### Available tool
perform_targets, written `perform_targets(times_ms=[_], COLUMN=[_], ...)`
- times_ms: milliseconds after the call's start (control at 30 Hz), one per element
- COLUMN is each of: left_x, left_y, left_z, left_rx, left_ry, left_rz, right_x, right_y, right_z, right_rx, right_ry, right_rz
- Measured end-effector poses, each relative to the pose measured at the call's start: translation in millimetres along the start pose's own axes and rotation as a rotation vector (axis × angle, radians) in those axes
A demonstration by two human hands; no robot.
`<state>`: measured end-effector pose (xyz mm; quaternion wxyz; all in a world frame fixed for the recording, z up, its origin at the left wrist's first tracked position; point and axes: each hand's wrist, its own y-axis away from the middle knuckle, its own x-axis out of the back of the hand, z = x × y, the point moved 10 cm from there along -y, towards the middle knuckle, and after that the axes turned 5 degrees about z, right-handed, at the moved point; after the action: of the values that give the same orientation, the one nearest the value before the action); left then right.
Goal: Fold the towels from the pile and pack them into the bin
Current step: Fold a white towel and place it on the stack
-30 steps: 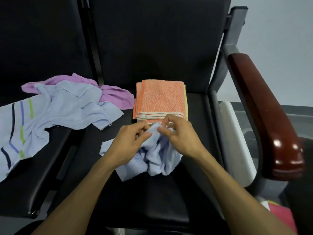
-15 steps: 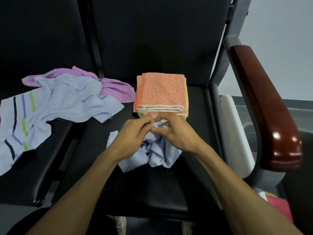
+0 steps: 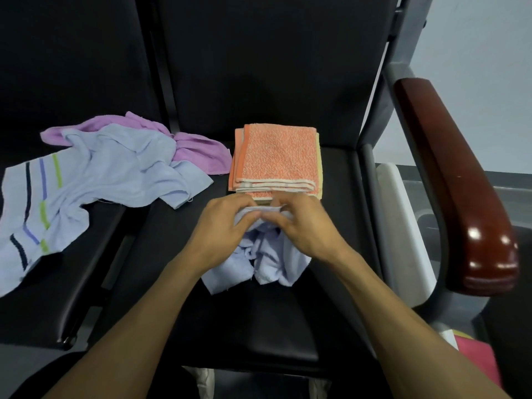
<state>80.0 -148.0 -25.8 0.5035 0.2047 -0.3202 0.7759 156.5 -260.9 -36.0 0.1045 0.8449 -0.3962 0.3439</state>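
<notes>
Your hands have drawn closer together over the last second. Your left hand (image 3: pixel 221 226) and right hand (image 3: pixel 302 226) now nearly touch, both pinching one gathered edge of the pale blue towel (image 3: pixel 267 260), which lies crumpled on the black chair seat (image 3: pixel 259 321). That suggests you have found a hem, so spreading it flat looks like the next step. The towel's far edge sits just beside the folded orange stack (image 3: pixel 277 159), leaving little room ahead. Bare seat lies nearer you. The unfolded pile (image 3: pixel 115 168) is to your left on the next seat, the wooden armrest (image 3: pixel 457 182) bounds your right. A white rim (image 3: pixel 403 226), possibly the bin, shows beyond the seat.
</notes>
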Motion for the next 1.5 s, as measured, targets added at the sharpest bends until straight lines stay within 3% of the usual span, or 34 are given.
perform_targets(times_ms=[133, 267, 467, 600, 800, 967, 1100, 1267, 1400, 1500], left_x=[8.9, 1.6, 8.5, 1.7, 11.4, 5.5, 13.7, 14.2, 12.8, 10.6], left_y=[-0.9, 0.7, 0.0, 1.6, -0.5, 0.2, -0.4, 2.2, 1.8, 1.0], left_z=[-13.1, -0.1, -13.4, -1.2, -19.4, -8.9, -21.8, -31.2, -26.4, -19.9], left_rx=[0.077, 0.033, 0.091, 0.051, 0.131, 0.108, 0.21, 0.327, 0.339, 0.31], left_ry=[-0.007, 0.04, 0.009, 0.045, 0.008, 0.055, 0.029, 0.191, 0.274, 0.282], left_rz=[0.055, 0.005, 0.041, -0.015, 0.069, 0.036, 0.084, 0.09, 0.112, 0.109], right_x=[24.3, -3.1, 25.3, -2.6, 27.6, -4.1, 17.9, 20.5, 1.0, -11.6], right_y=[0.2, 4.1, -1.0, 3.6, 1.5, 4.9, 0.0, 4.7, 5.5, 6.0], right_z=[17.1, -2.7, 17.9, -0.4, 21.2, -2.3, 15.3, 22.7, 8.1, -3.0], right_rx=[-0.077, 0.004, -0.096, -0.014, -0.13, 0.017, -0.117, -0.255, -0.299, -0.27], right_ry=[0.074, -0.035, 0.092, -0.013, 0.218, 0.087, 0.097, -0.189, -0.58, -0.709], right_rz=[0.151, -0.048, 0.195, -0.036, 0.203, -0.01, 0.161, 0.167, 0.023, -0.081])
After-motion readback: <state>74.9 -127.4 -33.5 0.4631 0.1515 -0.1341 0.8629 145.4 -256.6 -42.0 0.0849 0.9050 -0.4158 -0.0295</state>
